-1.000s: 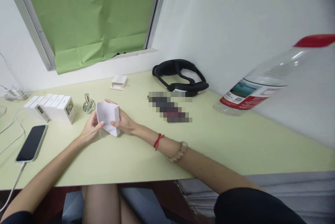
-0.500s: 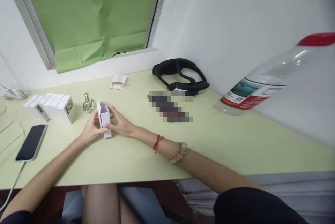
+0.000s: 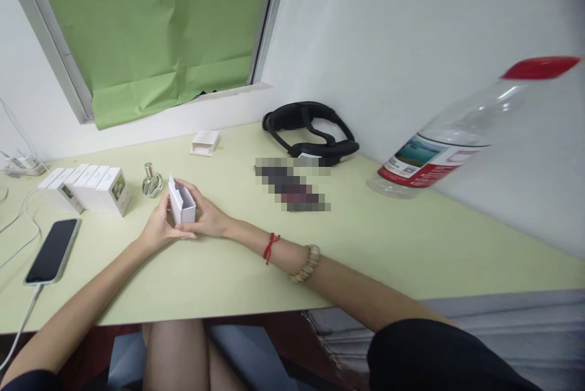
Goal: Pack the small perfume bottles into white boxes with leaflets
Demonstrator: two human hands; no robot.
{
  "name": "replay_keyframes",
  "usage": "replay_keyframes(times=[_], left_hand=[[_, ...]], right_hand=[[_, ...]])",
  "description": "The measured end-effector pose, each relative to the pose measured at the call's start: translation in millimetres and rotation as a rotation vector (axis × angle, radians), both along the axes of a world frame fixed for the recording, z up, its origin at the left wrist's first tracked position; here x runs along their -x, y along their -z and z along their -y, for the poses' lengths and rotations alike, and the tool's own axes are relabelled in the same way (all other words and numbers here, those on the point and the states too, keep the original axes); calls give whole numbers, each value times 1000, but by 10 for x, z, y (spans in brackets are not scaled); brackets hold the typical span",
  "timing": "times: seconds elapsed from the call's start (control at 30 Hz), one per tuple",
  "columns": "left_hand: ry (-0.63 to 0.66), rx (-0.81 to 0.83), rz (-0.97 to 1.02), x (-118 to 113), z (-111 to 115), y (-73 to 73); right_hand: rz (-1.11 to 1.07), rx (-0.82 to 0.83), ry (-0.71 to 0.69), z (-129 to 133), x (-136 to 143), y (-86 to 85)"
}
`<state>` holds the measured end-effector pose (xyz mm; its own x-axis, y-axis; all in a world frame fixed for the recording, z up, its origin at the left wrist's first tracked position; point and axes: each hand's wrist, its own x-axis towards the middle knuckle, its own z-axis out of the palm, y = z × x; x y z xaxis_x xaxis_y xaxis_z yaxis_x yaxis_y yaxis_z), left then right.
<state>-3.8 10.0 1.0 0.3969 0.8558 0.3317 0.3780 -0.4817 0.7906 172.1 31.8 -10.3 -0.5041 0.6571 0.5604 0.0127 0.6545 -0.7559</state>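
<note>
Between my two hands is a small white cardboard box (image 3: 184, 214), its top open and a flap raised on the left side. My left hand (image 3: 158, 223) grips the box from the left, thumb across the front. From the right, my right hand (image 3: 208, 214) holds it, fingers behind and thumb at the near side. Just behind my left hand stands a glass perfume bottle (image 3: 151, 183) with a metallic cap. Farther left, several white boxes (image 3: 109, 196) stand in a row. A white box piece (image 3: 205, 142) lies at the back of the table.
A phone (image 3: 53, 251) with a charging cable lies at the left. A black headset (image 3: 311, 132) and a blurred-out object (image 3: 290, 187) are right of my hands. A large plastic bottle (image 3: 429, 156) stands near the right wall. The table's front edge is close to my forearms.
The white box has tipped toward me, so more of its open inside shows. Both hands still hold it, and the right thumb has moved lower. The view has shifted slightly.
</note>
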Motion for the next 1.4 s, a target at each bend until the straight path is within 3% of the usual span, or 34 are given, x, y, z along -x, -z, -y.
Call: replay_keyframes(times=[0.13,0.27,0.47,0.67,0.87,1.0,1.17,1.4], left_hand=[[31,-113,-142,8,-45,7],[-50,-140,-331,17,-35,32],[-160,-195,-557,-85,-76,72],[-252,-229,-707,-410,-468,102],[-301,-216,-712,-765,-945,135],[-320,-228,-736,-903,-1223,94],[-171,-282,-915,-988,-1490,-11],[-134,-260,-981,-968,-1629,-55]], right_hand=[[-11,-27,64,-3,35,-4],[-27,40,122,-57,43,-26],[-8,60,331,-246,-69,-33],[20,-43,542,-465,-239,33],[53,-62,748,-668,-412,93],[37,-37,775,-722,-434,99],[25,-36,768,-711,-437,70],[49,-10,754,-702,-459,19]])
